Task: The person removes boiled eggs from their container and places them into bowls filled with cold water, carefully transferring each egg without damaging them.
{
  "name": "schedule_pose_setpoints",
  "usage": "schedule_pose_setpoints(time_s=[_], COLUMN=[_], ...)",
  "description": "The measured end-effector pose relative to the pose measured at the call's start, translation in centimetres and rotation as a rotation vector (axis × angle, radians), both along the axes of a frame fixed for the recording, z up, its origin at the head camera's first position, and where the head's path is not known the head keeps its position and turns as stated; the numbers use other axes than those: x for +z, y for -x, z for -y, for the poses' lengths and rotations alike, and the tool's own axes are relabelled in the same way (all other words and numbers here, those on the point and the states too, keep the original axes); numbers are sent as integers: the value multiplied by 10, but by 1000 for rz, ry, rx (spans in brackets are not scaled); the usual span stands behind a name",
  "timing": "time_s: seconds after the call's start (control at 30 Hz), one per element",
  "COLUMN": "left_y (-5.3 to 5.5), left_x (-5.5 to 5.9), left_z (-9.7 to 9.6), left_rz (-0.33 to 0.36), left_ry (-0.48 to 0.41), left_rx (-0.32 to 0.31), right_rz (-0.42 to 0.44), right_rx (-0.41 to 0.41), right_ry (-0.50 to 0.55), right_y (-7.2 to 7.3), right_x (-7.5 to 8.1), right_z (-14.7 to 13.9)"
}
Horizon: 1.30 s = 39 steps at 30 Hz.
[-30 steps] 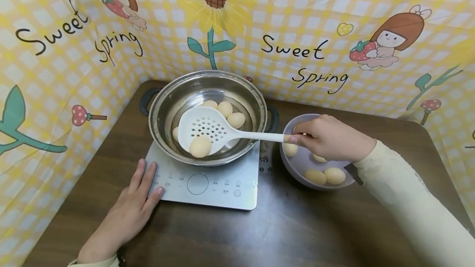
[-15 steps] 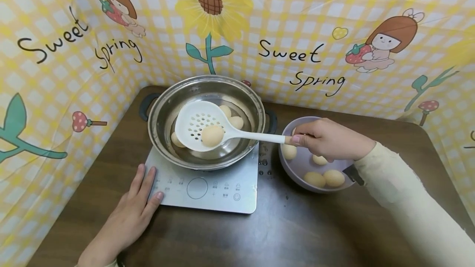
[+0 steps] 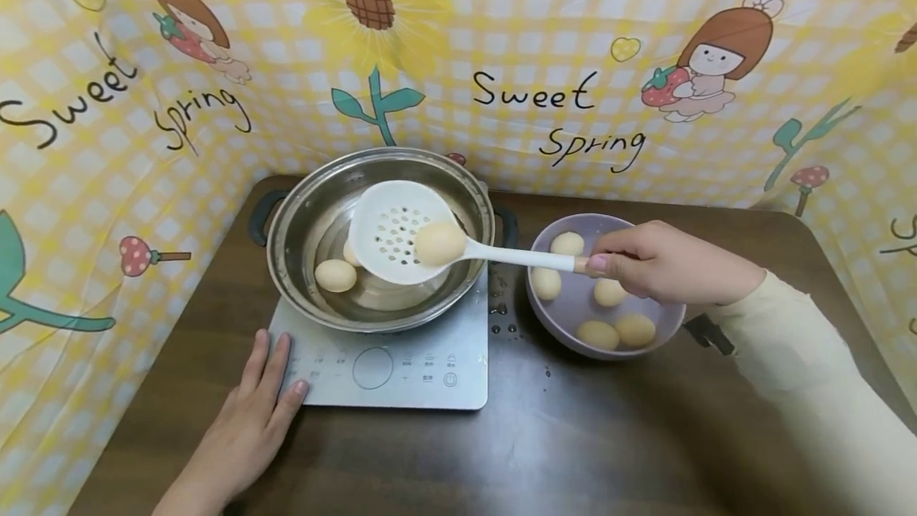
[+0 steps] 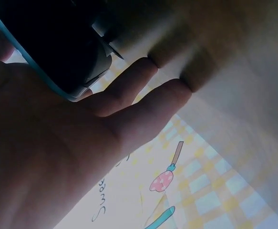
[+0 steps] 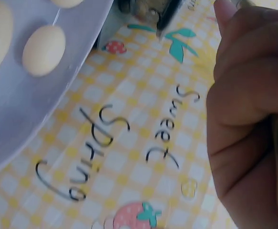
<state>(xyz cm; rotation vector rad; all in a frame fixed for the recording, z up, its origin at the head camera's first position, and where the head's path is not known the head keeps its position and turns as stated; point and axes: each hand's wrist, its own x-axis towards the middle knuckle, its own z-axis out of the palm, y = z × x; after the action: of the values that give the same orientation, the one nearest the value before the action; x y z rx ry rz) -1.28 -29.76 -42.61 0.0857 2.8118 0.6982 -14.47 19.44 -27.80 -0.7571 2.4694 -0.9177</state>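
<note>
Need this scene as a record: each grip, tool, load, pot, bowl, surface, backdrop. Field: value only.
Left grip: rests at the left edge of the cooktop
Right grip: holds the white skimmer by its handle
Load: one egg on the skimmer, over the pot
Pot: on the cooktop; two eggs visible inside, one partly hidden
Bowl: purple; five eggs visible
Table: dark; drops between cooktop and bowl
Backdrop: yellow-white check

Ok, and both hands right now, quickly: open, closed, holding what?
Left hand: open, fingers at the hotplate's edge, gripping nothing.
Right hand: closed, holding the white spoon with an egg on it.
</note>
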Motion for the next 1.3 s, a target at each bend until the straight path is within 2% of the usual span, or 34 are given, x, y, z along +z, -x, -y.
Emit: schedule_pose_setpoints(time_s=[0.2,0.47,0.6,0.8,1.1,1.23,1.3], left_y=[-5,-5,-3,-1,0,0,0], left_x=[-1,-1,-1,1,0,0,0], left_z=[1,0,0,-1,-2,-3,-3], left_rz=[6,12,15,25,23,26,27], left_ry=[17,0,12,27,26,30,31], left_rx=[21,18,12,12,13,13,12], right_rz=[-60,-32,-54,-10,37,22,-27], right_rx=[-44,-153,-205,-298,-355,-379,-381], right_ry=[-32,-109,-111,-129,-179,-213,-232], right_y=[-6,-20,-30,-41,-52,-54,-55], right_x=[3,-1,-8,-21,-35,-41,-43], right_z=[-23,-62,-86,-118,-145,-150,-152])
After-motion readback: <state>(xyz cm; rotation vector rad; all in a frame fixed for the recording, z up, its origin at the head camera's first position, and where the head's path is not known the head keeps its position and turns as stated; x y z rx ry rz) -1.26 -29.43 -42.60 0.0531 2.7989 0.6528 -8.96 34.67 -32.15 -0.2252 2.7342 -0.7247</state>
